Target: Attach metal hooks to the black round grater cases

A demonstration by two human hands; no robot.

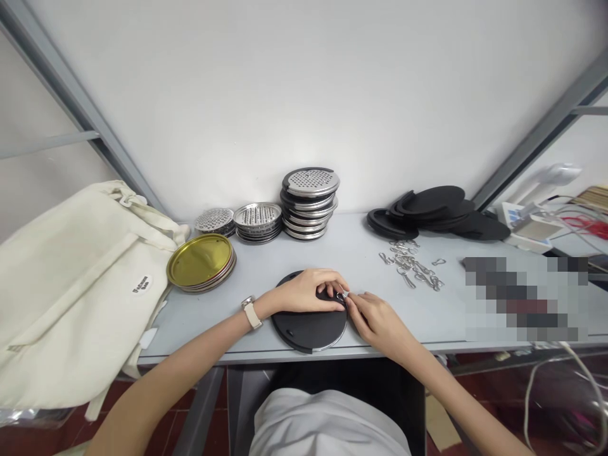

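A person in a pale gray top (327,421) works w/ both bare hands at a black disc (311,329) lying on a gray table (349,253), nr the front edge & directly in front of the tall grater stack (310,212). L hand (306,292), pale-strapped watch (251,312) on wrist, lies across the disc, fingers curled & thumb stretched twd a small metal clip (340,296) by the disc's R rim; can't tell if it grips anything. R hand (377,320) meets it there, thumb & forefinger pinched tog. on the clip, also in front of the tall stack & slightly to its R. Well R of the stack: a heap of black discs (432,206), w/ loose metal clips (411,265) scattered just in front. Just L of the stack: a low pile of round graters (258,221), then a 2nd pile (215,220); farther fwd on that side, gold-topped round lids (202,259). Far L of the stack: a cream bag (85,291). Area to R of the stack, nr table's front, is pixelated; contents can't be made out.
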